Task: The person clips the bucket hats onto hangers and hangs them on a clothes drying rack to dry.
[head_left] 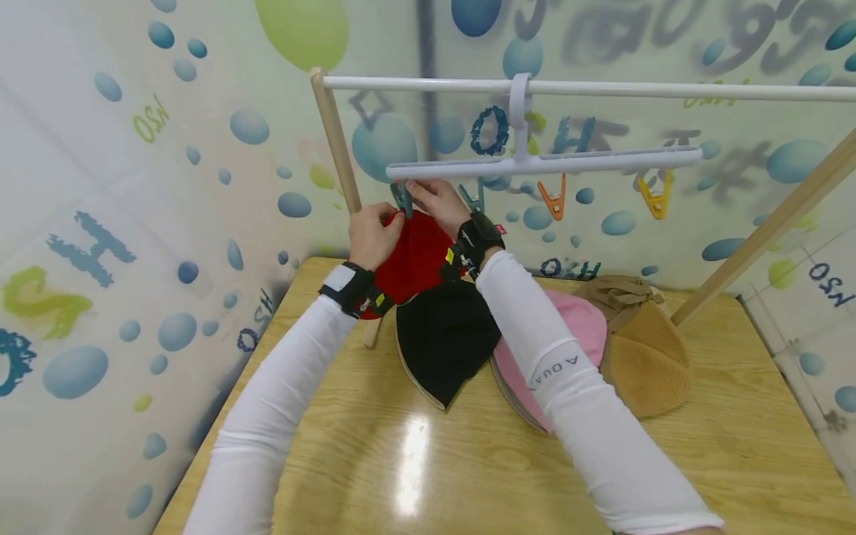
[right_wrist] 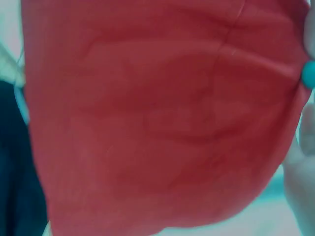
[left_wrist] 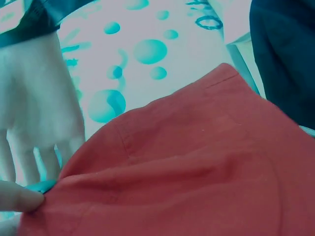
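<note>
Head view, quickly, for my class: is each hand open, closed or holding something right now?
Left hand: closed, pinching the red hat.
Right hand: at the leftmost teal clip; whether it grips cannot be told.

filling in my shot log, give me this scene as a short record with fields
left hand: pinches the red hat near its top
right hand: fingers at the dark teal clip, grip partly hidden
hanger: white, hooked over the white rail
other clips: second teal clip, orange clip, yellow clip, none holding anything
on table: black hat, pink hat, tan hat
</note>
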`<state>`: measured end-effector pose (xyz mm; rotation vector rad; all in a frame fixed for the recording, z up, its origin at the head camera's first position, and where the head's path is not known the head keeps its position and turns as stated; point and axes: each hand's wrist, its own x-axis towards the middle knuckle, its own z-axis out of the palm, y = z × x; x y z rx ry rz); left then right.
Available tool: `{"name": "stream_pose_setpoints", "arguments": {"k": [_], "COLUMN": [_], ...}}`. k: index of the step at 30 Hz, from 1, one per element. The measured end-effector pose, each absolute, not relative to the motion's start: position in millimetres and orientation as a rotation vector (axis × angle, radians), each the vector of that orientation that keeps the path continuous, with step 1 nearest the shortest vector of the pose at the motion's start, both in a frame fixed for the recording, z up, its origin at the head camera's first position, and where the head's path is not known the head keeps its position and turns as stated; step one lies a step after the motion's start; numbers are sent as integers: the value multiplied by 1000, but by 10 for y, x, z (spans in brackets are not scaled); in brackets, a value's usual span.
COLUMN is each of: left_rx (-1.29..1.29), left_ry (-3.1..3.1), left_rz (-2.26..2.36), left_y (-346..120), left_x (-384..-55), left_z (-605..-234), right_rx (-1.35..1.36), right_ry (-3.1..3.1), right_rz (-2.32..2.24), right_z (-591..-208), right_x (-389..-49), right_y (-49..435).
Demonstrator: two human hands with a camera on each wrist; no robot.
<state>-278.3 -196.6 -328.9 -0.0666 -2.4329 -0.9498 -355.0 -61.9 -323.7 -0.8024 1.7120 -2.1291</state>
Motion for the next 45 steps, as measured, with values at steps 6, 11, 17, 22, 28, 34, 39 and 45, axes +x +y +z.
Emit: {"name": "stream_pose_setpoints", "arguments": {"k": [6, 11, 17, 22, 28, 34, 39, 45], "left_rx": [-56, -109, -182, -213, -236, -234, -179, -144], "left_ry": [-2491, -2530, -2591, -2652, -2697, -2669, -2664, -2657], "left_rz": [-997, -1014, -1034, -1008, -993, -970, -955, -957], "left_y": [-2021, -2100, -2190, -2245, -2312, -2388, -2406, -2409], "left_x": [-2755, -2743, -2714, -2677, -2642, -2603, -2579, -2569], "left_z": [-3235, -3255, -3262, -3244, -3268, -3287, -3276, -3303], "right_rx": [-746, -700, -656, -683, -804, -945, -962, -970], "right_ry": [1863, 1896, 1863, 1830, 1633, 1922, 2336, 2531], "right_rz": [-2037, -1981, -1991, -1999, -2168, -2027, -1819, -1651], "right_z": [-3282, -3407, -3651, -3805, -3621, -3248, -3050, -2937], "right_x": [-3567, -3581, -3589, -3545, -3413, -3382, -3287, -3169], "right_y": [-414, -162, 199, 460, 583, 523, 408, 248]}}
